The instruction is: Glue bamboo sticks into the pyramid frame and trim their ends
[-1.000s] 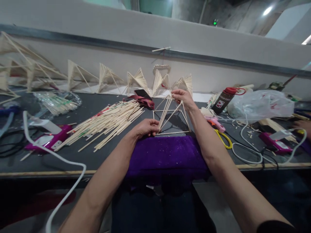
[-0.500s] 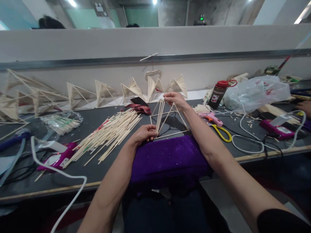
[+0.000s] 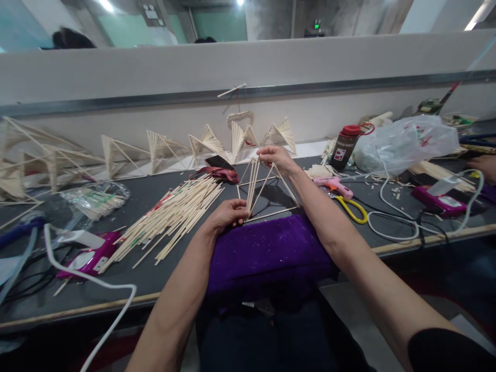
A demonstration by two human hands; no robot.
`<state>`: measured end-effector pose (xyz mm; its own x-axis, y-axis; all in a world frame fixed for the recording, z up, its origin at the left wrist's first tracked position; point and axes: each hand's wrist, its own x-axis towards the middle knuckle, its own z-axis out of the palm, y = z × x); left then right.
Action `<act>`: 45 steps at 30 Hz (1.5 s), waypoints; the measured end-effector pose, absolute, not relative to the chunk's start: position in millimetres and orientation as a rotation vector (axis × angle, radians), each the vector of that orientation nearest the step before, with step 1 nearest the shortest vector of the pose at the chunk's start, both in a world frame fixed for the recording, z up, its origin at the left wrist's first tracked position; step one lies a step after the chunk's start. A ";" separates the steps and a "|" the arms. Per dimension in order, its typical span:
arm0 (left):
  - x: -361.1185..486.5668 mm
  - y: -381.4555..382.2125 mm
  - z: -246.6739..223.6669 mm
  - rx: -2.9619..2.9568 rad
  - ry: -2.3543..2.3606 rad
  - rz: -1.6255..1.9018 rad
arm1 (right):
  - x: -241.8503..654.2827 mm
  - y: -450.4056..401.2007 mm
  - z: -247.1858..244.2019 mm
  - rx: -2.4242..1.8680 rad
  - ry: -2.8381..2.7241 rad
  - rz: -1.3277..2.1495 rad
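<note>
A frame of thin wooden sticks (image 3: 264, 191) stands on the dark table in front of me, with several sticks side by side along its left edge. My left hand (image 3: 231, 213) pinches the lower end of these sticks near the table. At their upper end, the fingers of my right hand (image 3: 276, 156) are closed on the top of the sticks. A purple cloth-covered block (image 3: 267, 250) lies between my forearms at the table's edge. Left of the frame lies a loose pile of wooden sticks (image 3: 174, 217).
Finished-looking stick models (image 3: 205, 142) line the wall. At right are a pink glue gun (image 3: 335, 187), yellow-handled scissors (image 3: 354, 209), a brown bottle (image 3: 344, 147), a plastic bag (image 3: 406, 144) and white cables. A magenta power strip (image 3: 91, 256) sits at left. Another person's hand (image 3: 482, 166) shows far right.
The view has shifted slightly, so everything sits a little further left. Both hands keep their hold on the stick frame, with no other clear movement.
</note>
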<state>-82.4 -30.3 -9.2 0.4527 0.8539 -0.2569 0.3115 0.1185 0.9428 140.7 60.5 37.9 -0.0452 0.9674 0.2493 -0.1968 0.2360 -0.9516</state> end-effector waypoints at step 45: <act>-47.1 -88.3 90.5 1.286 0.677 1.494 | 130.9 -85.5 69.1 -0.740 -1.582 0.408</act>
